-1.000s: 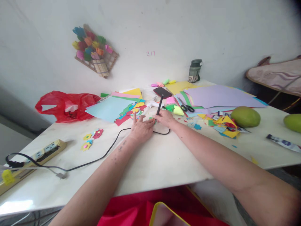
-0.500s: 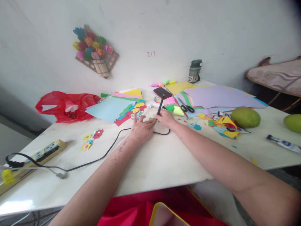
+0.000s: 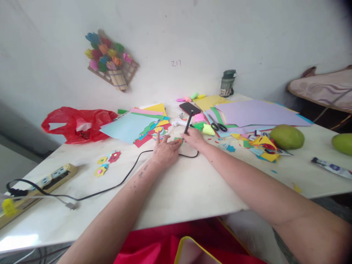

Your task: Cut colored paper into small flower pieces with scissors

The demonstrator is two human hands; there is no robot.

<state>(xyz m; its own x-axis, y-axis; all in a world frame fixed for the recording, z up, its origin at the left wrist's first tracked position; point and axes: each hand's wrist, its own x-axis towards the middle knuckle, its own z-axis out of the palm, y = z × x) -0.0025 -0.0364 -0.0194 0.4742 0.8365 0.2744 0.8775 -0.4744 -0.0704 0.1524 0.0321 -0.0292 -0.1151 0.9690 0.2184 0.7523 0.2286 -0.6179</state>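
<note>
My right hand (image 3: 194,138) is closed around a black pen (image 3: 188,123), held upright with a slight tilt, its lower end down by a small green and orange paper piece (image 3: 178,140). My left hand (image 3: 166,151) lies on the table with fingers stretched out, the fingertips touching that piece and holding it down. The fingers hide part of the piece and the pen's tip. Just beyond the hands are cut colored paper shapes (image 3: 158,131) and a white tool that looks like a glue gun (image 3: 179,121).
Scissors (image 3: 217,124), a phone (image 3: 189,107) and lilac paper sheets (image 3: 253,113) lie beyond my right hand. Paper scraps (image 3: 265,146) and a green mango-like fruit (image 3: 287,137) are right. Leftward are paper flowers (image 3: 114,156), a red bag (image 3: 79,124), a black cord (image 3: 110,187) and a power strip (image 3: 59,174).
Both hands stay in nearly the same place. The top of the pen has shifted very slightly to the right.
</note>
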